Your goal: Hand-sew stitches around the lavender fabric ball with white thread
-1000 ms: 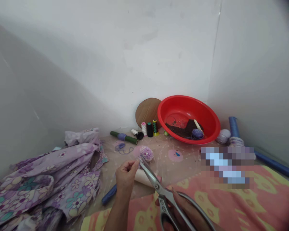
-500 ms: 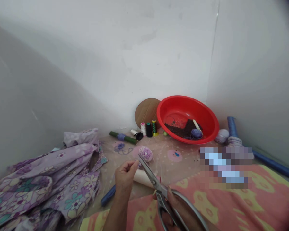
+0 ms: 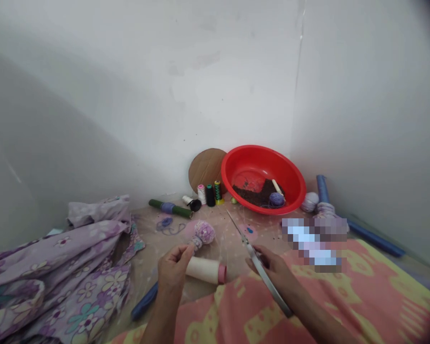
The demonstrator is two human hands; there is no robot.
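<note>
My left hand [image 3: 174, 270] is closed in a pinch, thumb against forefinger; what lies between the tips is too small to make out. Just beyond those fingertips is a round head wrapped in purple floral cloth [image 3: 204, 231], its narrow neck running down toward my pinch. Whether the hand touches that neck I cannot tell. A cream cone of thread [image 3: 204, 270] with a pink end lies beside my left hand. My right hand [image 3: 272, 267] grips metal scissors [image 3: 267, 282], seen edge-on, with the blades pointing up and away over the table.
A red basin [image 3: 299, 191] holding dark material and a purple yarn ball leans at the back. Several thread spools [image 3: 210, 196] stand by a cardboard disc [image 3: 204, 169]. Purple floral fabric [image 3: 82, 267] is heaped left; a pink-and-yellow cloth [image 3: 329, 291] covers the front right.
The scissors have moved right, away from my left fingertips, and turned edge-on. My left hand keeps its pinch near the floral head. The whole view has shifted slightly.
</note>
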